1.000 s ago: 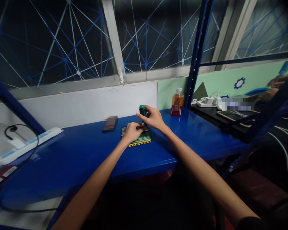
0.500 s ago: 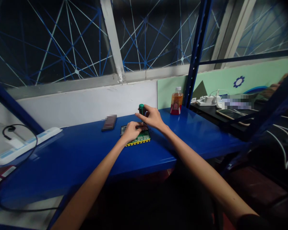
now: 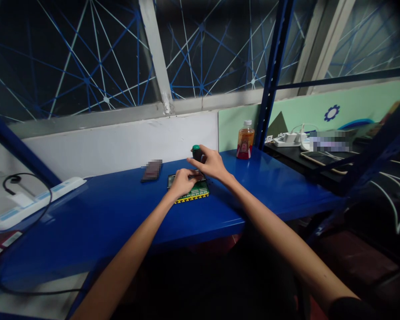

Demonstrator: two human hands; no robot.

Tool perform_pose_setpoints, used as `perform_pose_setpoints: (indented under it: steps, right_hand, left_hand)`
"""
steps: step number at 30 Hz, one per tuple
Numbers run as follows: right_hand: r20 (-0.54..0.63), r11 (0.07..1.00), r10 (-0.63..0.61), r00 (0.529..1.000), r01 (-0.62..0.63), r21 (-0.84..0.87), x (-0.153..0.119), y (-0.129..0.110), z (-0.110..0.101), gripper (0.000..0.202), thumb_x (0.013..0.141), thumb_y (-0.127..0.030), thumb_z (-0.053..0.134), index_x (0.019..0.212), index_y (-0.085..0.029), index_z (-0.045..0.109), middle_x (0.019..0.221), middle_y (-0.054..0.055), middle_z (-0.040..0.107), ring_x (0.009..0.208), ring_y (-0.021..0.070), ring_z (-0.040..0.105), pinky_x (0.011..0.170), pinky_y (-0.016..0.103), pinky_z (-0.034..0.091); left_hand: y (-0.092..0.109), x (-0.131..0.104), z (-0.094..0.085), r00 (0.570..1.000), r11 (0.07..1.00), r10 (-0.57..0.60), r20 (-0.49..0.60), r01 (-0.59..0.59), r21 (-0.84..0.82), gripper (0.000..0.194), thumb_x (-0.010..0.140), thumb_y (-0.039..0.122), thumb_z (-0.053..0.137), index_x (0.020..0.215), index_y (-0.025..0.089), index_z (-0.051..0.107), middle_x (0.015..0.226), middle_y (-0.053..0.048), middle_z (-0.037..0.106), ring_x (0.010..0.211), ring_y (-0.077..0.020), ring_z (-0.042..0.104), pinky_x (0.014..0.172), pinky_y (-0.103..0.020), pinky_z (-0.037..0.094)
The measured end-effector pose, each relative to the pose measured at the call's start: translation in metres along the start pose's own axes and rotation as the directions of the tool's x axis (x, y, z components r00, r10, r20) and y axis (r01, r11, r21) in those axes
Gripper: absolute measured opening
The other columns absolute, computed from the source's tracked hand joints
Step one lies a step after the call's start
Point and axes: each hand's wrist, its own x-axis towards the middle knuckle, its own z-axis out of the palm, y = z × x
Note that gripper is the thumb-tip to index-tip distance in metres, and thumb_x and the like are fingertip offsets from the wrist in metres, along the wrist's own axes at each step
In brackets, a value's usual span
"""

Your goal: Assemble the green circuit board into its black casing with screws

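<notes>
My right hand (image 3: 210, 163) is closed round the upright screwdriver (image 3: 196, 152), which has a green-topped, dark handle. Its thumb and fingers grip the handle's side, and the tip is hidden behind my left hand. My left hand (image 3: 184, 182) rests over a flat green board-like case (image 3: 200, 191) with rows of small pale pieces and a yellow-and-black front edge. The left fingers are pinched together just below the screwdriver handle; what they hold is too small to make out. The left hand covers much of the case.
On the blue table (image 3: 120, 222) a dark phone-like slab (image 3: 151, 171) lies behind and left of the case. A drink bottle (image 3: 245, 140) stands at the back right. At the left is a power strip (image 3: 40, 202) with a black cable. Blue shelf posts (image 3: 273, 75) frame the table.
The screwdriver handle has turned in my right hand: its green stripe faced me before, and now a dark side does. My left hand and the case stay in place.
</notes>
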Motion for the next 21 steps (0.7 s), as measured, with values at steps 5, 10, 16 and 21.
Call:
perform_pose_setpoints:
  steps: [5, 10, 16, 21]
  right_hand:
    - [0.002, 1.0, -0.001, 1.0, 0.001, -0.004, 0.0, 0.001, 0.0006, 0.036, 0.08, -0.055, 0.058, 0.096, -0.023, 0.059, 0.061, -0.001, 0.057, 0.058, 0.0147, 0.051, 0.056, 0.028, 0.031]
    - [0.004, 1.0, -0.017, 1.0, 0.017, -0.004, 0.0001, 0.0024, 0.0015, 0.035, 0.08, -0.055, 0.057, 0.093, -0.023, 0.06, 0.059, -0.002, 0.056, 0.058, 0.0144, 0.051, 0.056, 0.028, 0.031]
    - [0.001, 1.0, -0.008, 1.0, 0.008, 0.012, 0.0007, 0.003, 0.0023, 0.038, 0.08, -0.055, 0.057, 0.1, -0.023, 0.062, 0.058, -0.003, 0.055, 0.056, 0.0137, 0.05, 0.055, 0.027, 0.032]
    - [0.01, 0.999, 0.006, 1.0, -0.006, 0.033, 0.0004, 0.0022, 0.0013, 0.033, 0.081, -0.054, 0.058, 0.091, -0.022, 0.061, 0.059, -0.003, 0.056, 0.055, 0.0132, 0.052, 0.056, 0.025, 0.033]
  left_hand:
    - [-0.0008, 0.0007, -0.0002, 1.0, 1.0, 0.003, 0.023, -0.003, -0.002, 0.017, 0.078, 0.017, 0.062, 0.085, 0.018, 0.078, 0.089, -0.004, 0.077, 0.085, -0.025, 0.07, 0.076, -0.029, 0.051]
    - [0.0005, 0.0002, -0.0007, 1.0, 1.0, -0.01, 0.029, 0.01, -0.005, 0.017, 0.078, 0.016, 0.061, 0.084, 0.018, 0.078, 0.087, -0.005, 0.077, 0.086, -0.0255, 0.07, 0.076, -0.029, 0.051]
    - [-0.0033, 0.0007, 0.0011, 0.998, 0.999, 0.011, 0.06, -0.008, -0.052, 0.019, 0.079, 0.015, 0.06, 0.084, 0.017, 0.078, 0.088, -0.004, 0.077, 0.084, -0.0241, 0.07, 0.079, -0.029, 0.051]
    - [-0.0047, 0.0022, 0.0009, 0.997, 0.996, 0.019, 0.073, -0.012, -0.09, 0.02, 0.079, 0.013, 0.058, 0.081, 0.016, 0.077, 0.086, -0.004, 0.077, 0.084, -0.024, 0.07, 0.08, -0.029, 0.05]
